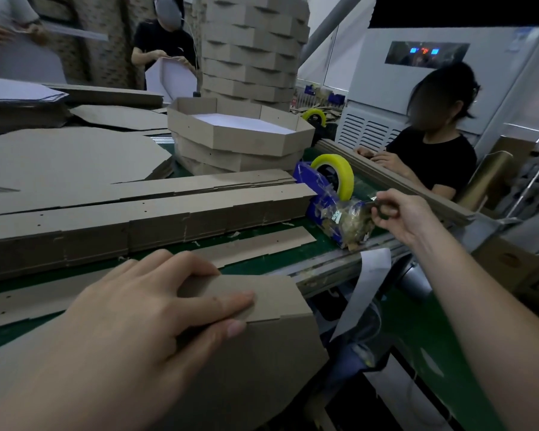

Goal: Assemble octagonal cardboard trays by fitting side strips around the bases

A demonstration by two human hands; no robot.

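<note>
My left hand (156,309) presses flat on a brown cardboard tray (262,346) lying at the near edge of the green table, fingers over its folded side strip. My right hand (395,213) reaches to the blue tape dispenser (321,203) with a yellow tape roll (339,169), thumb and fingers pinched on the clear tape end at its blade. A thick pile of flat side strips (143,219) lies across the table behind my left hand. One loose strip (255,247) lies in front of it.
A low stack of finished octagonal trays (240,135) stands at the back, with a tall tower of trays (252,45) behind. Flat bases (59,163) lie on the left. A person in black (430,150) sits right of the table; others stand at the back.
</note>
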